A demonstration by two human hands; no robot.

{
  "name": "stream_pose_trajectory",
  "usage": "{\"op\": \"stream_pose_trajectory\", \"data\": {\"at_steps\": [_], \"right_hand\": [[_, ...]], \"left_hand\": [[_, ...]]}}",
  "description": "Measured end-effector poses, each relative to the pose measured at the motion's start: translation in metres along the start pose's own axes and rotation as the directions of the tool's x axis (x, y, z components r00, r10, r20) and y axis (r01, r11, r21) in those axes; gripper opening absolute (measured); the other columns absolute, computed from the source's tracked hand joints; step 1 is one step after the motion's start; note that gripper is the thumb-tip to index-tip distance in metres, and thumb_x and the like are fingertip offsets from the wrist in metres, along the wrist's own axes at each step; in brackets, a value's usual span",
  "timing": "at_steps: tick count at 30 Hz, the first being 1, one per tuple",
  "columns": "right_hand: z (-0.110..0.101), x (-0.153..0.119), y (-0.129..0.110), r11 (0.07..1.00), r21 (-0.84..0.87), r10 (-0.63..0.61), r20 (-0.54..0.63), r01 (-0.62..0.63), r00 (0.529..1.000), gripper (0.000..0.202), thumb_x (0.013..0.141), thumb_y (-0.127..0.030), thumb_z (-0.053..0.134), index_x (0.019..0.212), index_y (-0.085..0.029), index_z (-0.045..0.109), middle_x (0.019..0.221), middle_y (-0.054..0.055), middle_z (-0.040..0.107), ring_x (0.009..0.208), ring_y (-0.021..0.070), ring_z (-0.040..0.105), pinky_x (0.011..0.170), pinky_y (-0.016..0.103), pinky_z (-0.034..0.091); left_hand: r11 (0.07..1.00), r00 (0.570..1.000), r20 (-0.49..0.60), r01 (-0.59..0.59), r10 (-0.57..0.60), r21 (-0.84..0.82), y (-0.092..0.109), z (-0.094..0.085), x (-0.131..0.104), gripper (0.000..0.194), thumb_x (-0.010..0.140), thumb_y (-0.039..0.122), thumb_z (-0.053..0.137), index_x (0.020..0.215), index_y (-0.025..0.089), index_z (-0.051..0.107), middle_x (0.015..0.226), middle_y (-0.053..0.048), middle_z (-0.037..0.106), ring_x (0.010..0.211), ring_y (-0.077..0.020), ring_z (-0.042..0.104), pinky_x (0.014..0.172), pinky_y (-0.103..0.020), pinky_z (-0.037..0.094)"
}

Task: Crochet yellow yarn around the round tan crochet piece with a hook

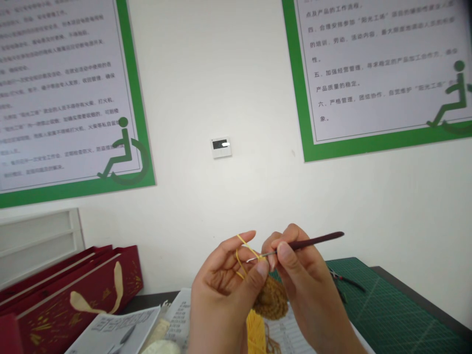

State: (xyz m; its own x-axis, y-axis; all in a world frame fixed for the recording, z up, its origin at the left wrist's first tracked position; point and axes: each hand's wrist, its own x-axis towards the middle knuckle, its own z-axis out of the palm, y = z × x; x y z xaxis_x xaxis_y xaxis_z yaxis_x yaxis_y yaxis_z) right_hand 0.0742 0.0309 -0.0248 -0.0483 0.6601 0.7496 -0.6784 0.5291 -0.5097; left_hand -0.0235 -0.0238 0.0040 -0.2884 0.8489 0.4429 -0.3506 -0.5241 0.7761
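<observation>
My left hand (236,280) pinches the top edge of a brown-gold crochet piece (275,297) between thumb and fingers. Yellow yarn (248,246) runs over its raised index finger and loops down to the work. In my right hand (300,265) is a crochet hook (317,239) with a dark red handle, gripped like a pencil. Its metal tip points left and lies at the yarn, just above my left thumb. Below the hands, a bundle of yellow yarn (255,332) shows partly between the wrists, with brown strands beside it.
A green cutting mat (391,300) covers the right of the table, with dark-handled pliers (348,280) on it. Printed papers (114,329) lie at left, in front of dark red gift bags (70,295). Behind is a white wall with two green-framed posters (136,98) and a small panel (221,147).
</observation>
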Motion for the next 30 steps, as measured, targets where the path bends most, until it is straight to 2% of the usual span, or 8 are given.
{"op": "stream_pose_trajectory", "data": {"at_steps": [3,6,8,10,16,21,26,30], "right_hand": [[-0.003,0.001,-0.002,0.845,-0.323,-0.413,0.113,0.427,0.904,0.007,0.1,-0.022,0.06,0.096,-0.025,0.064,0.08,-0.002,0.061,0.075,0.0133,0.059,0.065,0.027,0.049],[-0.009,-0.002,-0.009,0.241,-0.633,-0.678,0.432,0.735,0.595,0.024,0.09,-0.002,0.063,0.098,-0.023,0.069,0.081,-0.001,0.068,0.075,0.0139,0.06,0.07,0.032,0.05],[-0.012,-0.004,-0.012,-0.064,-0.709,-0.707,0.529,0.702,0.47,0.025,0.082,0.001,0.073,0.092,-0.022,0.071,0.085,0.0,0.072,0.079,0.0147,0.063,0.077,0.035,0.052],[-0.013,-0.004,-0.011,-0.003,-0.679,-0.756,0.482,0.734,0.443,0.021,0.086,-0.001,0.071,0.094,-0.021,0.071,0.081,0.0,0.07,0.074,0.0144,0.061,0.072,0.035,0.052],[-0.005,-0.002,-0.002,0.76,-0.246,-0.59,0.124,0.601,0.798,0.01,0.102,-0.024,0.058,0.104,-0.024,0.068,0.076,0.0,0.061,0.069,0.0161,0.059,0.061,0.035,0.048],[-0.003,-0.006,-0.012,0.941,-0.043,-0.338,-0.029,0.336,0.941,0.018,0.106,-0.033,0.051,0.096,-0.025,0.064,0.067,-0.003,0.053,0.063,0.0138,0.05,0.06,0.03,0.04],[-0.002,0.0,-0.017,0.992,0.107,0.052,0.08,-0.061,0.995,0.029,0.105,-0.038,0.052,0.081,-0.023,0.058,0.062,-0.005,0.052,0.058,0.0109,0.045,0.059,0.025,0.039],[-0.004,0.001,-0.013,0.985,-0.117,-0.11,0.147,0.128,0.983,0.008,0.098,-0.031,0.067,0.092,-0.025,0.067,0.087,0.0,0.065,0.083,0.0143,0.061,0.077,0.028,0.051]], "left_hand": [[0.995,0.994,-0.05,-0.098,0.099,0.025,-0.001,0.003,-0.003,0.037,0.066,0.012,0.091,0.101,0.022,0.083,0.07,0.0,0.073,0.067,-0.0105,0.066,0.066,-0.016,0.053],[0.999,0.999,-0.013,-0.046,0.046,-0.023,0.0,0.003,-0.005,0.041,0.064,0.013,0.093,0.103,0.022,0.083,0.071,-0.001,0.074,0.063,-0.0125,0.067,0.061,-0.019,0.054],[0.991,0.992,0.084,0.104,-0.097,-0.085,0.002,0.002,-0.004,0.044,0.061,0.015,0.096,0.103,0.021,0.084,0.07,-0.002,0.074,0.059,-0.0131,0.066,0.059,-0.022,0.054],[0.956,0.95,0.191,0.271,-0.247,-0.111,0.006,-0.001,-0.003,0.048,0.057,0.017,0.097,0.103,0.019,0.085,0.071,-0.003,0.073,0.061,-0.0133,0.066,0.063,-0.024,0.054],[0.95,0.926,0.252,0.306,-0.28,-0.068,0.011,-0.01,0.003,0.049,0.058,0.014,0.097,0.105,0.022,0.085,0.073,-0.003,0.072,0.074,-0.0148,0.069,0.072,-0.023,0.053],[0.957,0.918,0.291,0.29,-0.269,-0.031,0.014,-0.015,0.005,0.037,0.06,0.016,0.095,0.096,0.023,0.086,0.074,-0.004,0.074,0.073,-0.0144,0.067,0.071,-0.022,0.053],[0.985,0.95,0.261,0.174,-0.171,0.01,0.01,-0.015,0.004,0.027,0.063,0.019,0.095,0.088,0.022,0.086,0.076,-0.005,0.076,0.076,-0.0189,0.071,0.073,-0.028,0.056],[0.997,0.989,0.13,0.06,-0.067,0.058,0.006,-0.009,0.001,0.034,0.066,0.019,0.094,0.098,0.023,0.085,0.076,-0.004,0.075,0.077,-0.0178,0.071,0.073,-0.026,0.057]]}}
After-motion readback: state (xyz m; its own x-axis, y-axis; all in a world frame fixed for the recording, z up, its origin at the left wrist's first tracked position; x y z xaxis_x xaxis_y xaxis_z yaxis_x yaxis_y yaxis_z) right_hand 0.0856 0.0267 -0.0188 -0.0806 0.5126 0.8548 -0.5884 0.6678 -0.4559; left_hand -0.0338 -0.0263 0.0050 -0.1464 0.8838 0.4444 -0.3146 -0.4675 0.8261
